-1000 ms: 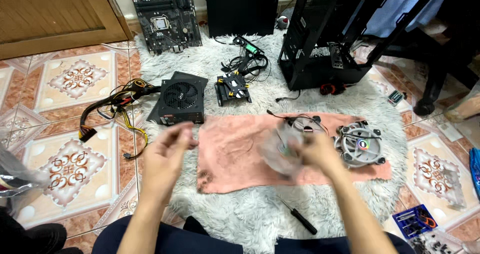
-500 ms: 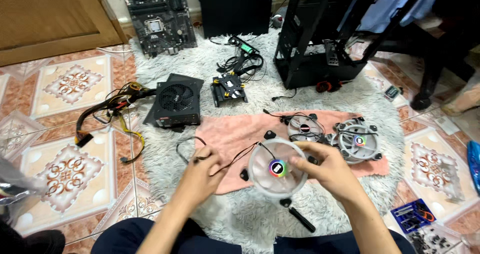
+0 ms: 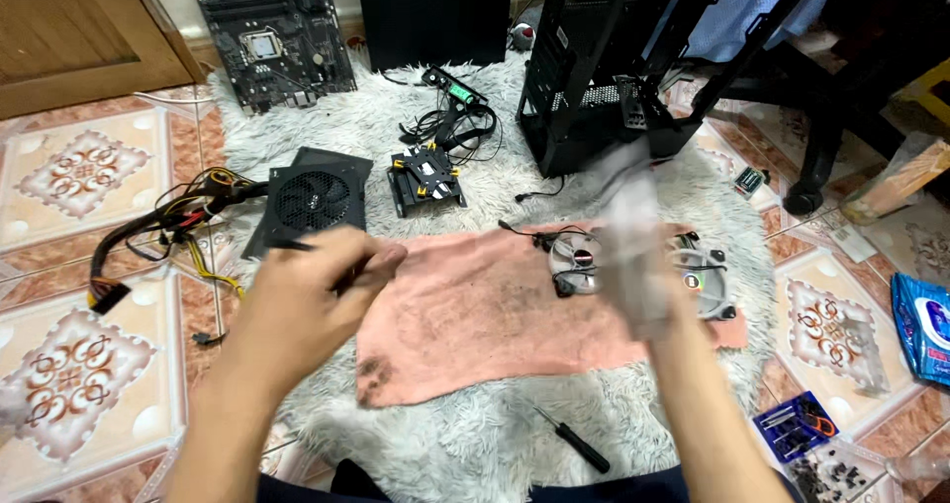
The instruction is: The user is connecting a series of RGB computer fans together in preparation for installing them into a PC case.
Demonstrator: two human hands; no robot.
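Patterned floor tiles (image 3: 69, 384) run under a shaggy grey rug (image 3: 465, 444) where a power supply (image 3: 312, 198), a motherboard (image 3: 272, 28), a pink cloth (image 3: 475, 310) and a black computer case (image 3: 594, 78) lie spread out. The left hand (image 3: 307, 300) is curled, fingers pinched round a dark cable. Half a second ago both hands held a pale case fan low over the cloth; now the right hand (image 3: 643, 295) has swung it up, and the case fan (image 3: 628, 216) is a blur, the grip on it hard to make out. Two more fans (image 3: 574, 261) lie partly hidden behind it.

Packages on the tiled floor

A blue and white soft pack (image 3: 922, 325) is seen at the right edge; a small blue box (image 3: 795, 426) lies below it.
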